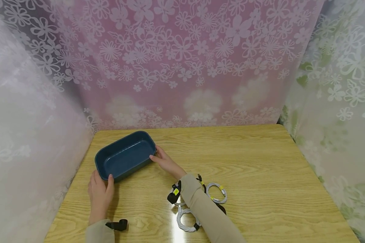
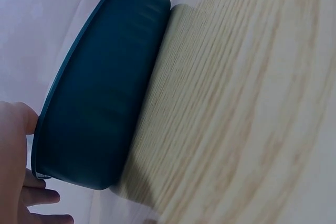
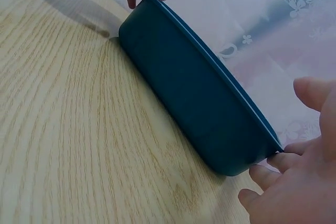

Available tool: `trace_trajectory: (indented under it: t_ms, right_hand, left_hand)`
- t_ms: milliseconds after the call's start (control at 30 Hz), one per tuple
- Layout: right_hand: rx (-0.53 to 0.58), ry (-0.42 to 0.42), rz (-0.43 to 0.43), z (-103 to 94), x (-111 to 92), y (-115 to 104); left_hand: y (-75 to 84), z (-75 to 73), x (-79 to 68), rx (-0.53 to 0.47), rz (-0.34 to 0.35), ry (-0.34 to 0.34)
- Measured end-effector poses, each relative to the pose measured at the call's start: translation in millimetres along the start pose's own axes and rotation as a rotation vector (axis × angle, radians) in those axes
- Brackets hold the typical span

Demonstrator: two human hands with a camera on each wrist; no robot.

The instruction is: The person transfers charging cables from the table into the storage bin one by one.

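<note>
A dark blue rectangular tray (image 1: 127, 158) with rounded corners and raised walls stands at a slant on the left of the table; its inside shows nothing in it. My left hand (image 1: 99, 194) holds its near left corner, the thumb at the rim and the other fingers spread around the end. At the right end is my right hand (image 1: 167, 163). In the right wrist view, the fingers (image 3: 265, 177) of that hand touch the tray's end below the rim, and its thumb (image 3: 312, 93) is held off the wall.
Several coiled cables lie near the right forearm, among them a white coil (image 1: 216, 193) with yellow ties and another white coil (image 1: 187, 220) with a black tie. The sleeve hides part of them. Floral curtains (image 1: 185, 67) surround the wooden table (image 1: 246, 152) on three sides.
</note>
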State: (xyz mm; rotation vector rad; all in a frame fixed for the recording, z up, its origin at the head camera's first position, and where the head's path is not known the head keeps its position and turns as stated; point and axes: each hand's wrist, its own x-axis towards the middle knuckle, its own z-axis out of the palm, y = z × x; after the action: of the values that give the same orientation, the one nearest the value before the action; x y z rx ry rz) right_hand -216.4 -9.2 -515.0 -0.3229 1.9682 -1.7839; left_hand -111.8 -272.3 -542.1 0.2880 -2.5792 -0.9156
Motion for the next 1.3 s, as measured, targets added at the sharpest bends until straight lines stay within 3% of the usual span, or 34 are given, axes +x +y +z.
trace_trajectory:
  t_ms: [500,800,867,1067,1300]
  right_hand:
    - [0.048,0.057,-0.039,-4.1,-8.7,2.0]
    - [0.092,0.125,-0.123,-11.9,-24.6,-12.9]
    - [0.088,0.144,-0.109,-14.5,-27.9,-16.6]
    - [0.000,0.235,-0.088,-20.6,-20.0,0.5]
    - [-0.117,0.280,-0.095,-26.1,-28.8,1.2]
  left_hand:
    - [3.0,4.8,0.3,-0.026,0.061,0.025]
    - [7.3,7.5,1.4,-0.027,0.070,-0.011]
    - [8.7,8.4,1.5,-0.026,0.084,-0.014]
    - [12.6,12.7,1.9,-0.041,0.137,-0.019]
    - [19.0,16.6,3.5,-0.011,0.133,-0.067]
